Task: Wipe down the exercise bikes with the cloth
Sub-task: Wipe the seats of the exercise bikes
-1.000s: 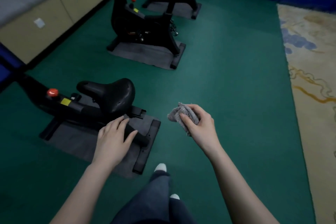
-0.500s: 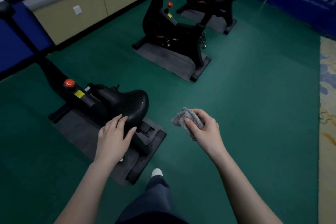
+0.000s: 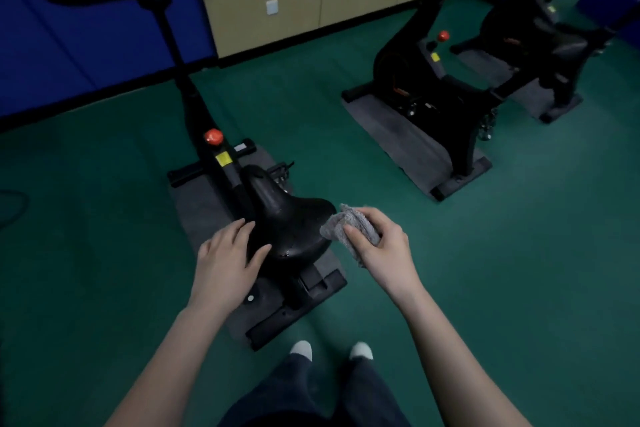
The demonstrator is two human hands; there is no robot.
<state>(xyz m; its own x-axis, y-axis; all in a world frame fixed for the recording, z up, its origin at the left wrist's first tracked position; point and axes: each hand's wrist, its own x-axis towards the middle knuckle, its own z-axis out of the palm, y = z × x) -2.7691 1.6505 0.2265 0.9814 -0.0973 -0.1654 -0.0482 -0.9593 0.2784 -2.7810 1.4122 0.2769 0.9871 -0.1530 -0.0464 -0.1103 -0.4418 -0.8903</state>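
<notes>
Cloth (image 3: 353,227) bunched in right hand's (image 3: 382,246) clenched fingers, just beside the saddle's (image 3: 291,224) right edge — apparently poised to wipe. Left hand (image 3: 227,258) lies flat-fingered on the saddle, probably steadying nearest bike (image 3: 207,121).

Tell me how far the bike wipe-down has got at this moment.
Nothing shows as wiped yet. In hand: the left hand rests on the nearest bike's saddle, and the right hand holds the grey cloth at the saddle's edge. Left: the saddle and frame, then the second bike and third bike.
</notes>
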